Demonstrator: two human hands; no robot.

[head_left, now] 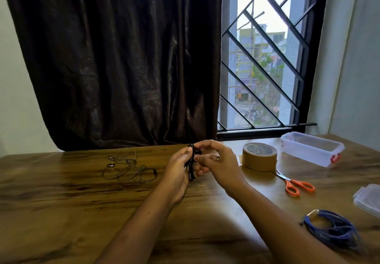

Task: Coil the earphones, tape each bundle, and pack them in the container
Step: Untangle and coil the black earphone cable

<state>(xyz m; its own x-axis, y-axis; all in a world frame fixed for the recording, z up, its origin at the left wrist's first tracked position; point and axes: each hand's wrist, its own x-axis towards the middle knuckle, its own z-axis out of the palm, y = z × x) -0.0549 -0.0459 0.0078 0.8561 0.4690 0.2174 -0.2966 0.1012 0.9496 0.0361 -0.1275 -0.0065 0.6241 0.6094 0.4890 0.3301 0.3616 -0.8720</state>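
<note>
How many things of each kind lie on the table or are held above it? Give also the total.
Earphone sets: 3 (black set, loose set, blue set)
Tape roll: 1
Scissors: 1
Container: 1
Lid: 1
Total: 7

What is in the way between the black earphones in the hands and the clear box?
The brown tape roll stands on the table right between the black earphones and the open container. The orange scissors lie beside it, off that line. Lifting the bundle over the roll should clear it.
</note>
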